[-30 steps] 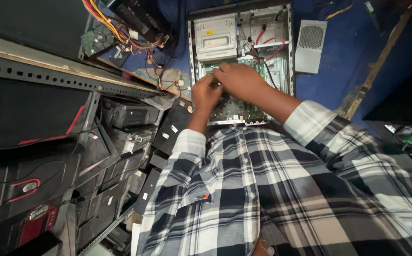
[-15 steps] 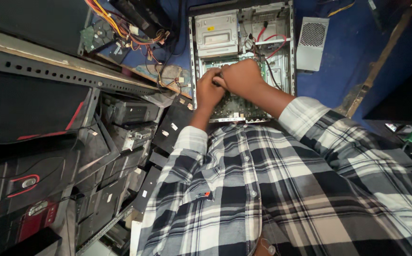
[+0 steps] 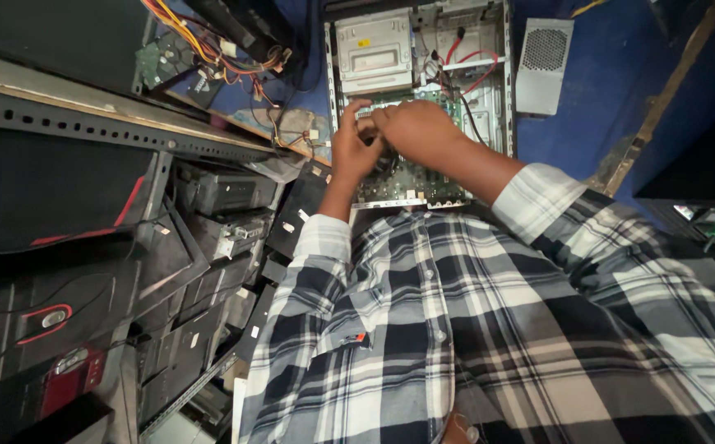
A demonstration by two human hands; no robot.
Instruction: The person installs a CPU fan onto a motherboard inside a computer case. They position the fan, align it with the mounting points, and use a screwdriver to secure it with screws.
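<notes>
Stacked black computer cases [image 3: 86,321] at far left, perforated metal rail [image 3: 111,131] above. Left hand [image 3: 353,148] over green motherboard [image 3: 411,177], fingers curled; grasp unclear, cannot tell what it pinches. Right hand [image 3: 419,131] touching left, fingers bent down onto board, contents hidden. Board sits inside open desktop chassis [image 3: 501,82], below grey drive bay [image 3: 374,53]. Advice: steady both wrists, press straight, avoid red cables [image 3: 476,70]. Loose grey power supply [image 3: 542,66] at right.

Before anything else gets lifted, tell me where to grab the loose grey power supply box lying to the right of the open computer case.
Probably grip the grey power supply box across its long side walls, coming from above and the right. Its grilled face lies upward and offers no hold, and the open computer case crowds its left edge, while blue floor shows on its right. Both hands, left hand and right hand, are busy inside the case.
</notes>
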